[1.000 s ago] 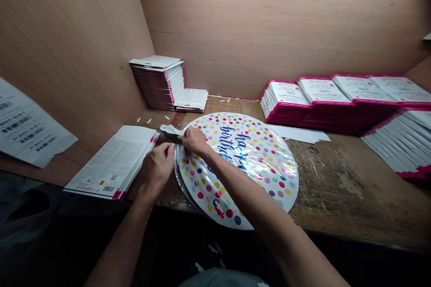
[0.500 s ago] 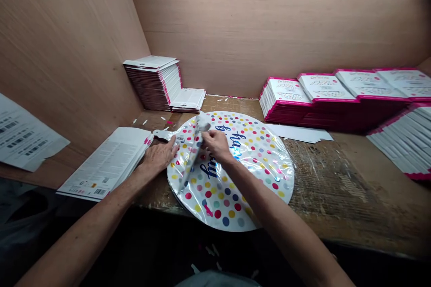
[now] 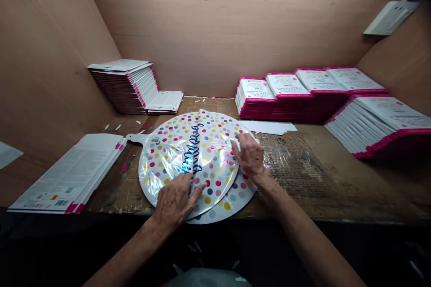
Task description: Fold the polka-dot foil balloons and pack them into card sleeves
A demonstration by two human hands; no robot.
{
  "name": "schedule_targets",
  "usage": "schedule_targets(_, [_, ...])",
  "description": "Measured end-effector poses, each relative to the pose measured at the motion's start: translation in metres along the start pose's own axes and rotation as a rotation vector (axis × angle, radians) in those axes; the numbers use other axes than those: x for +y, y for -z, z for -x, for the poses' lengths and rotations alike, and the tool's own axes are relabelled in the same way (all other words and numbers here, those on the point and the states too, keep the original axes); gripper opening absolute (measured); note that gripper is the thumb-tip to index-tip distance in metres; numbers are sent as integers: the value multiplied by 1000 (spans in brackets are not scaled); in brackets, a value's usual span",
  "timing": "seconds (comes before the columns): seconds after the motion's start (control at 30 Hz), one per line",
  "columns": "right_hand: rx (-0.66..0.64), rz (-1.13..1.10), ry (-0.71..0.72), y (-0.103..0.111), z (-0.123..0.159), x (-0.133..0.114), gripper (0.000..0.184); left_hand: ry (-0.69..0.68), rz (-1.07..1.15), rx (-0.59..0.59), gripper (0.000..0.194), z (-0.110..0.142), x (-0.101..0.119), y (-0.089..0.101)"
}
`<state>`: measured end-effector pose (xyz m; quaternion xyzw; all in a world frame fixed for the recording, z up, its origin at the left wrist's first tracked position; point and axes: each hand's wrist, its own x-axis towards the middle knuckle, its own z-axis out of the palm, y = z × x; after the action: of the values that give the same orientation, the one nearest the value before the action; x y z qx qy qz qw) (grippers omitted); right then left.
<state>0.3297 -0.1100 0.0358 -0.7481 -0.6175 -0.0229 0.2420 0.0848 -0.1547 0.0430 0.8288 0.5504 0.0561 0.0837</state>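
Left grip (image 3: 175, 202): open, fingers spread flat on the near edge of the top foil balloon (image 3: 182, 157), pressing down, nothing pinched. Right grip (image 3: 249, 154): also open, laid on that balloon's far-side rim, fingertips (image 3: 238, 140) resting on the foil.

Balloon sits between the two grips, flat on the wooden tabletop (image 3: 286, 197), printed with polka dots and blue script. A second foil balloon (image 3: 234, 202) lies beneath it, offset, peeking out just past the right grip's wrist. Flat tab (image 3: 134, 138) points away from the left grip, toward the card stack.

Handling, judged: very light, thin and limp; the foil looks slippery and creases easily. Best held flat with open palms or pinched at the tab; the sheets could slide over each other.

Left of the left grip: pink-edged printed card stack (image 3: 67, 175). Ahead of it: taller stack (image 3: 121, 85). Right of the right grip: rows of pink-edged packs (image 3: 256, 98), loose white paper strips (image 3: 269, 127) just ahead.
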Motion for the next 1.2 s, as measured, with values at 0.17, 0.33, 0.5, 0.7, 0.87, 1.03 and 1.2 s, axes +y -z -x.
schedule_targets(0.17, [-189,155,316,-24,2,4,38,265,32,-151,40,9,0,3])
schedule_targets(0.33, [-273,-71,267,-23,-7,19,37,282,827,-547,46,4,8,23])
schedule_targets(0.5, [-149,-504,286,28,33,20,62,374,1600,-529,41,-19,33,82])
schedule_targets(0.7, [300,-268,565,24,96,14,73,208,1006,-358,57,-34,21,99])
schedule_targets(0.87, [171,-156,717,9,102,34,57,-147,334,267,55,-65,-11,60])
schedule_targets(1.03, [-274,-198,691,42,59,41,47,-486,383,-97,65,-90,-42,16])
schedule_targets(1.2, [-602,-298,270,55,-66,20,21,-306,653,-153,74,-100,-57,9])
